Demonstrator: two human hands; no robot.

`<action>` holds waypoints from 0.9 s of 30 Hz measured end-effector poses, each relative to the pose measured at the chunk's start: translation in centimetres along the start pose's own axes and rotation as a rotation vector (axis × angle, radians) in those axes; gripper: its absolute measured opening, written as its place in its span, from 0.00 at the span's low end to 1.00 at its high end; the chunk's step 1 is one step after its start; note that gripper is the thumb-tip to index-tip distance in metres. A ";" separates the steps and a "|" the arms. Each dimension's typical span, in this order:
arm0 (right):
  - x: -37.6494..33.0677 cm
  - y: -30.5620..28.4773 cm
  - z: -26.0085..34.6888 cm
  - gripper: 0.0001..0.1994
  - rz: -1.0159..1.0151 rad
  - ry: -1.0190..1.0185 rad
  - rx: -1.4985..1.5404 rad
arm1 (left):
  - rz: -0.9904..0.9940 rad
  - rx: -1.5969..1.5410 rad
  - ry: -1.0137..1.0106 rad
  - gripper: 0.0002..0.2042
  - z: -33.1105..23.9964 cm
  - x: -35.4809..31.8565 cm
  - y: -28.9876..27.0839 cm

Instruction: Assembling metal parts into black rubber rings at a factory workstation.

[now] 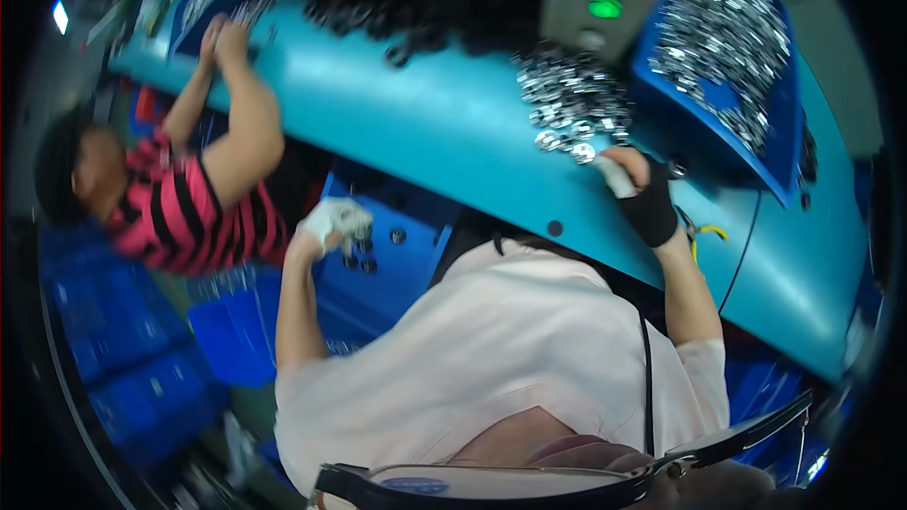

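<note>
My left hand (pixel 334 223), in a white glove, is over a blue bin (pixel 416 269) at my left side. Its fingers look loosely apart, somewhat blurred. Small dark round metal parts (pixel 367 266) show right below the fingertips, inside or just above the bin. My right hand (pixel 646 196) wears a black fingerless glove with a white cover on one finger. It rests at the table's near edge with curled fingers, beside a heap of shiny ring-shaped metal parts (pixel 572 99). Whatever those fingers may hold is hidden.
On the teal table (pixel 416 123), a blue bin (pixel 779 146) full of shiny parts stands at right. Yellow-handled pliers (pixel 704 229) lie near my right wrist. Dark rings (pixel 402 52) line the far edge. A co-worker in a striped shirt (pixel 194 217) works at left, near stacked blue crates (pixel 113 321).
</note>
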State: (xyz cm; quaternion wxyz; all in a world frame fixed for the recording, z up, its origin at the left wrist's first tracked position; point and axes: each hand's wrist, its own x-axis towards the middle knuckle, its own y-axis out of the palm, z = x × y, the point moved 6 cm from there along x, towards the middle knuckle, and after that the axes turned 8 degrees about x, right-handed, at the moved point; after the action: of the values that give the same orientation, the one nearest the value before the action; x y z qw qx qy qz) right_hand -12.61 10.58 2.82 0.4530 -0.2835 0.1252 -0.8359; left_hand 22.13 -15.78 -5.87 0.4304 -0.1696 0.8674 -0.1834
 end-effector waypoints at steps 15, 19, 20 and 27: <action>0.4 -2.5 -2.5 0.10 -0.236 0.200 -0.407 | 0.022 -0.176 0.339 0.12 -15.5 2.5 0.8; -0.7 -2.2 -2.1 0.12 -0.140 0.247 -0.395 | -0.271 -0.288 0.735 0.12 -21.0 4.8 -0.3; -0.7 -2.0 -2.2 0.13 -0.102 0.193 -0.418 | -0.384 -0.259 0.953 0.12 -22.8 5.8 -0.7; -1.0 -1.4 -2.2 0.12 0.072 0.215 -0.409 | -0.836 0.549 1.011 0.20 -35.6 17.2 -1.9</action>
State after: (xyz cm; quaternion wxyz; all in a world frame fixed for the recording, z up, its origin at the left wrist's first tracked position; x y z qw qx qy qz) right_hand -14.46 12.06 1.30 0.3999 -0.2740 0.3495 -0.8018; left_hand -16.22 -19.10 3.25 -0.1038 -0.2676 0.7456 -0.6013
